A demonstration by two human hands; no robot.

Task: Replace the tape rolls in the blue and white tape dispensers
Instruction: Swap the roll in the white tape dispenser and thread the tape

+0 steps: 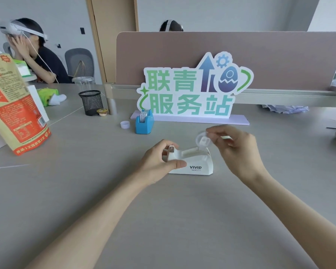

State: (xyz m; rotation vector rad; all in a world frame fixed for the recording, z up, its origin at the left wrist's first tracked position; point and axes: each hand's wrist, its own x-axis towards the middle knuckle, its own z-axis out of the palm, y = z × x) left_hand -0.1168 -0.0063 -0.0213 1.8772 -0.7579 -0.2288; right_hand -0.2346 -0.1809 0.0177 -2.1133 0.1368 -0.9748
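The white tape dispenser (198,162), marked VIVID, sits on the grey desk in front of me. My left hand (161,160) grips its front cutter end, thumb on the near side. My right hand (235,146) pinches a small clear tape roll (202,140) just above the dispenser's rear slot. Farther back and left stands the blue tape dispenser (144,123) with a roll of tape in it. Beside it lies a small pale ring-shaped tape core (125,124).
A sign with green characters (192,92) stands behind the dispensers against a brown partition. A black mesh pen cup (91,102) and a small capsule sit to the left. A large orange and tan bag (12,109) stands at far left. Crumpled paper (285,108) lies at right.
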